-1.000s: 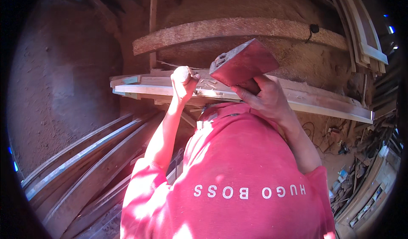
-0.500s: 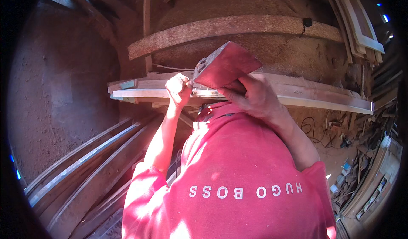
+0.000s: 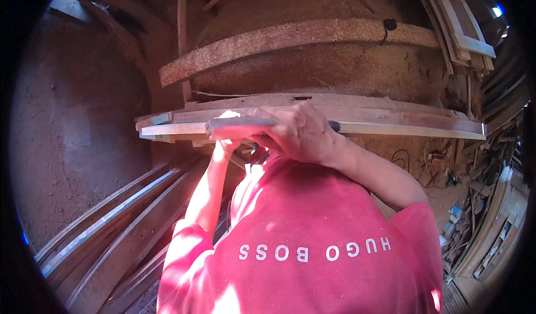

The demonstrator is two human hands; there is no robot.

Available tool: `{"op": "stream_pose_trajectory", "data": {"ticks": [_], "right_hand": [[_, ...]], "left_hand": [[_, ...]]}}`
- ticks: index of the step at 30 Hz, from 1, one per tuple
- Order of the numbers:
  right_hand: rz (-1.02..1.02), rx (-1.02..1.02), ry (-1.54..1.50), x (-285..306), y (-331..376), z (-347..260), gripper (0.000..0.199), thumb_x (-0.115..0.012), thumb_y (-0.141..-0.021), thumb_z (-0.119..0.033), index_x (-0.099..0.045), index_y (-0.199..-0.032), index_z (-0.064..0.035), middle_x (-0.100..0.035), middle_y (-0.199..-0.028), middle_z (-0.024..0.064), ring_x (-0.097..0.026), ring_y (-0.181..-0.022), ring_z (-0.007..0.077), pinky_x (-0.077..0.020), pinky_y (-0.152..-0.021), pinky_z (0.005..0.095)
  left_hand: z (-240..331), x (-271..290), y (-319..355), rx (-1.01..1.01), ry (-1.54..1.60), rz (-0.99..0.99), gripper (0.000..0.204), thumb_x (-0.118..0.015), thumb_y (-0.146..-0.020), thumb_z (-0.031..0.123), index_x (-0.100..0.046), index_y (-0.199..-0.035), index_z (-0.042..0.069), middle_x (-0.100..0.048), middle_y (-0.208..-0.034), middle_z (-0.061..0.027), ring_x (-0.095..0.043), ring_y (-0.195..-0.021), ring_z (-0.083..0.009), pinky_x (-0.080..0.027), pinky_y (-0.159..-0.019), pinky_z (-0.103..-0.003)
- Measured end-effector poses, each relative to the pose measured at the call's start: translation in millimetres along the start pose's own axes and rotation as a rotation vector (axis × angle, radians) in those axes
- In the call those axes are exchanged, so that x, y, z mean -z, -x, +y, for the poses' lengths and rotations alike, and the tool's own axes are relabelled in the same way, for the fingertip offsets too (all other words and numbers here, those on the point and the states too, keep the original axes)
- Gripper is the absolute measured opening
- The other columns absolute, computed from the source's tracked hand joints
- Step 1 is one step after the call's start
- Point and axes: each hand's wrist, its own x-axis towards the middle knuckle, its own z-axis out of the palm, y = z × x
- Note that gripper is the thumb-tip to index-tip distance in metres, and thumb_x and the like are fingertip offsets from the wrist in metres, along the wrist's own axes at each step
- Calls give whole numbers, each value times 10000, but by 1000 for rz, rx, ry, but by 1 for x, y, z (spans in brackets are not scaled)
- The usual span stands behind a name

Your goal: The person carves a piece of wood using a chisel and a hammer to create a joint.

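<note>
My right hand (image 3: 304, 132) is wrapped round a tool with a broad, reddish-grey head (image 3: 240, 127), seen nearly edge-on and blurred. Its exact kind is unclear. A dark end (image 3: 334, 126) sticks out on the right side of my fist. Behind the tool, my left hand (image 3: 228, 144) is closed, brightly lit and partly covered by the head; what it holds, if anything, is hidden. Both hands are over a long pale wooden board (image 3: 413, 129) that crosses in front of my body. A small dark slot (image 3: 302, 98) shows in the timber beyond it.
A rough curved plank (image 3: 301, 37) runs along the far side, with a small black object (image 3: 389, 24) on it. Stacked boards (image 3: 455, 29) lean at the upper right. Long planks (image 3: 111, 236) lie at lower left. Wood scraps (image 3: 469, 219) and a cable (image 3: 401, 158) lie on the right.
The tool in my right hand has swung down and left, turning from its broad red face to nearly edge-on. It now covers part of my left hand. The view has shifted slightly.
</note>
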Motion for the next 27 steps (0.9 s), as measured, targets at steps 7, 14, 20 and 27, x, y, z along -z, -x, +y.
{"op": "stream_pose_trajectory", "data": {"ticks": [7,14,20,27], "right_hand": [[-262,-55,95,-20,4,13,154,-562,-929,-216,-561,-973,-68,-703,-794,113,-713,-671,302,-570,-537,406],[147,10,-164,6,-20,3,254,-661,-918,-294,-563,-986,-70,-673,-782,96,-702,-676,324,-575,-551,424],[52,-43,-143,11,-21,7,294,-696,-894,-292,-574,-1026,-60,-678,-814,94,-706,-714,323,-580,-569,422],[122,23,-132,-7,-4,9,252,-667,-893,-270,-572,-1005,-65,-689,-809,106,-703,-690,335,-577,-555,430]], "left_hand": [[16,-2,31,108,8,23,132,-705,-815,61,-581,-786,94,-592,-706,-35,-565,-598,-162,-449,-556,-289],[-6,-15,-8,285,177,465,139,-703,-836,82,-574,-787,101,-585,-706,-23,-555,-608,-146,-447,-565,-282],[5,-17,-23,270,293,307,148,-701,-854,100,-568,-788,106,-580,-706,-13,-547,-617,-132,-445,-573,-277],[9,-24,-9,171,115,116,162,-698,-874,121,-561,-789,112,-573,-706,-1,-538,-628,-115,-442,-583,-271]]}}
